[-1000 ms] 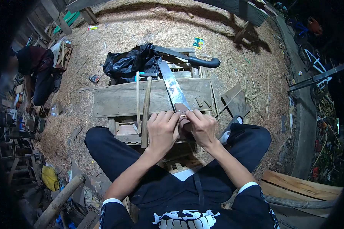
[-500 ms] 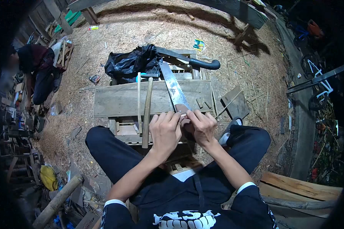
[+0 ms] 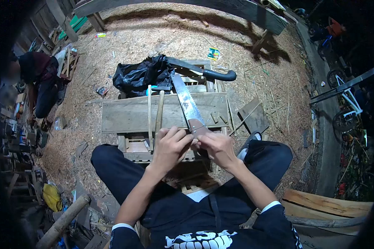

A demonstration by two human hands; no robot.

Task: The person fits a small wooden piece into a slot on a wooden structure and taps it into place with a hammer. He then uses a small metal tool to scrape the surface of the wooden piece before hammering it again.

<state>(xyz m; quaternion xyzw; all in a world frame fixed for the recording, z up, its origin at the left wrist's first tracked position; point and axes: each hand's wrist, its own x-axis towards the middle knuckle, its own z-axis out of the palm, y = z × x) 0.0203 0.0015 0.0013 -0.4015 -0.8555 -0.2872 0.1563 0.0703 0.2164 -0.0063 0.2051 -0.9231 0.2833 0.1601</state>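
A hand saw [image 3: 188, 103] lies aslant over the wooden bench [image 3: 126, 113], its toothed blade pointing away from me and its brown handle end near my hands. My left hand [image 3: 170, 148] is closed in a pinch beside the handle, and what it pinches is too small to make out. Close on its right, my right hand [image 3: 217, 148] is curled over the saw's handle end, its fingertips hiding what they hold. Left of the saw, a wooden stick [image 3: 159, 110] and a thinner strip [image 3: 150, 120] lie across the bench.
Beyond the bench are a black plastic bag [image 3: 141, 76] and a large blade with a black handle [image 3: 220, 75]. A person [image 3: 45, 79] crouches at the far left. A flat board [image 3: 253, 118] lies at the right. Wood shavings cover the ground.
My hands have moved slightly down and a little apart, the left one shifting left. The whole view has tilted a little. The saw stays on the bench.
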